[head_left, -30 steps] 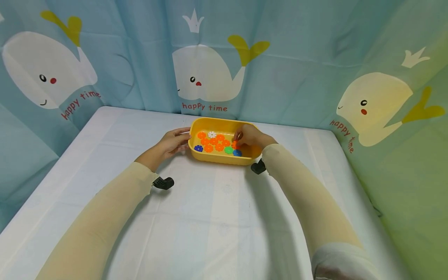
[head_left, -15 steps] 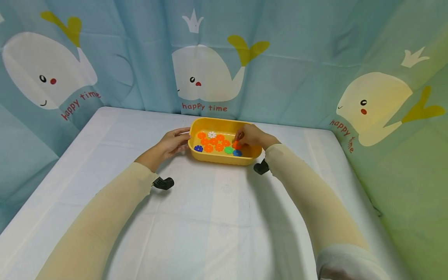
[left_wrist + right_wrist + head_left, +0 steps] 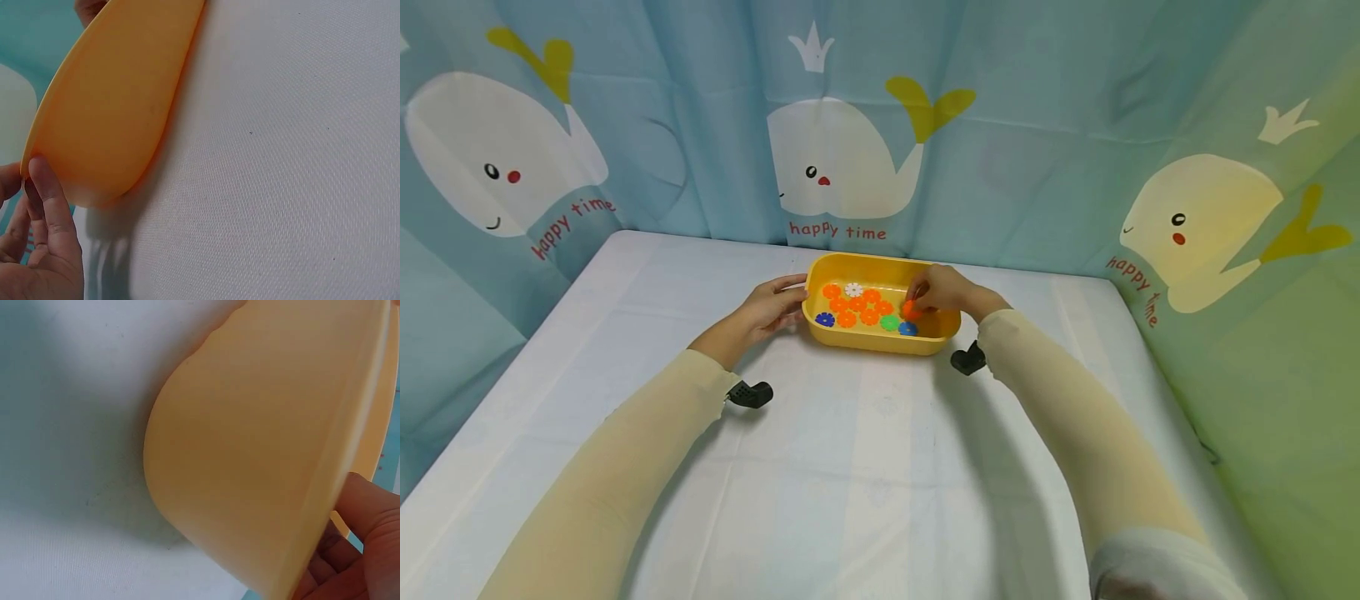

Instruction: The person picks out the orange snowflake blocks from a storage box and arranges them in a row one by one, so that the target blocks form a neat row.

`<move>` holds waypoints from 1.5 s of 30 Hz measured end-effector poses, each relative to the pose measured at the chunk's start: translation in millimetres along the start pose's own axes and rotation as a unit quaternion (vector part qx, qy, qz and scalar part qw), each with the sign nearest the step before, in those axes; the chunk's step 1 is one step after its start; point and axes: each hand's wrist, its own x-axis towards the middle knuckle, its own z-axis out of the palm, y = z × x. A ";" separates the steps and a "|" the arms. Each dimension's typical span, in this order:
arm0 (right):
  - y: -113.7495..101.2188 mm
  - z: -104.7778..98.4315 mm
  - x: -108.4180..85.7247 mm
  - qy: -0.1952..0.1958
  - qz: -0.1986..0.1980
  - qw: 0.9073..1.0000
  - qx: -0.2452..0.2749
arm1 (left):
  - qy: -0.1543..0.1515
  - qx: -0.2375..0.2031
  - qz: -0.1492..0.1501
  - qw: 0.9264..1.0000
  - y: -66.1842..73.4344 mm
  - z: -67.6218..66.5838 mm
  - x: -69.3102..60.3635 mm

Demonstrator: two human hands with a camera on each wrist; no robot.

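Observation:
A yellow plastic tub [image 3: 872,340] sits at the far side of the table, holding several flat notched discs. My left hand [image 3: 767,307] pinches its left rim, with fingers on either side of the edge in the left wrist view [image 3: 47,240]. My right hand [image 3: 951,292] reaches over the right end into the tub, its fingertips pinching an orange notched disc [image 3: 911,311]. A blue disc [image 3: 907,329] and a green disc [image 3: 890,322] lie close to those fingers. In the right wrist view the tub wall [image 3: 237,444] hides the disc and the fingertips.
More orange discs [image 3: 857,303], a white disc [image 3: 853,289] and a dark blue disc [image 3: 825,319] lie on the tub floor. A white cloth covers the table [image 3: 820,467]. Behind it hangs a blue whale-print curtain [image 3: 1037,200].
My right hand and forearm have shifted slightly right, and the orange disc in its fingers has moved a little right with them. My left hand and the tub have stayed put.

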 end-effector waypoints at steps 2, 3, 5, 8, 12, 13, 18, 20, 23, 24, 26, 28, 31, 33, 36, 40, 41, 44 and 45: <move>1.4 -0.6 -0.7 0.001 -0.003 1.000 0.003 | 0.000 0.003 -0.001 1.000 0.0 -0.1 0.3; 2.0 -0.9 -1.2 0.000 -0.005 1.000 0.005 | 0.000 0.003 -0.001 1.000 0.0 0.0 0.5; 2.9 -1.5 -2.4 0.001 -0.009 1.000 0.011 | 0.000 0.003 -0.002 1.000 0.2 0.1 0.8; 3.9 -2.4 -4.7 0.002 -0.012 1.000 0.021 | -0.001 0.000 -0.002 1.000 0.2 0.7 0.8; 5.2 -4.5 -7.4 0.002 -0.011 0.999 0.039 | -0.002 -0.002 0.000 1.000 0.0 1.5 -0.2; 5.5 -5.1 -8.0 0.001 -0.011 0.999 0.042 | -0.002 -0.001 0.001 1.000 0.0 1.6 -0.4; 7.6 -9.1 -10.2 0.004 -0.003 0.998 0.060 | -0.001 -0.001 0.000 1.000 0.4 1.5 -0.4; 9.6 -10.8 -10.7 0.005 0.000 0.998 0.069 | -0.001 -0.002 -0.002 1.000 0.5 1.0 0.0; 13.0 -13.6 -12.2 0.006 0.001 0.996 0.090 | -0.003 -0.004 -0.003 1.000 0.6 0.3 -0.1; 14.1 -14.4 -12.5 0.006 0.001 0.995 0.096 | -0.003 -0.005 -0.003 1.000 0.7 0.2 -0.2; 15.2 -15.9 -13.5 0.006 0.003 0.994 0.107 | -0.004 -0.006 -0.003 1.000 0.6 0.1 -0.5; 15.0 -17.5 -14.9 0.007 0.004 0.994 0.113 | -0.005 -0.008 -0.002 1.000 0.6 0.1 -0.8; 15.0 -19.4 -16.8 0.010 0.005 0.992 0.122 | -0.006 -0.010 -0.001 1.000 0.5 0.1 -1.3; 16.3 -20.2 -17.4 0.015 0.001 0.992 0.129 | -0.009 -0.011 0.000 1.000 0.2 0.2 -1.3; 20.2 -20.6 -17.3 0.023 -0.004 0.989 0.144 | -0.010 -0.012 0.001 1.000 -0.4 0.2 -1.0; 25.1 -21.1 -17.7 0.028 -0.006 0.987 0.158 | -0.009 -0.013 0.003 1.000 -1.1 0.4 -0.3; 26.1 -21.4 -17.8 0.028 -0.006 0.987 0.159 | -0.009 -0.013 0.003 1.000 -1.3 0.4 -0.1; 28.4 -22.8 -18.2 0.027 -0.005 0.986 0.166 | -0.009 -0.012 0.004 1.000 -2.0 0.2 0.2; 29.1 -23.4 -18.3 0.027 -0.004 0.985 0.168 | -0.010 -0.012 0.004 1.000 -2.3 0.1 0.4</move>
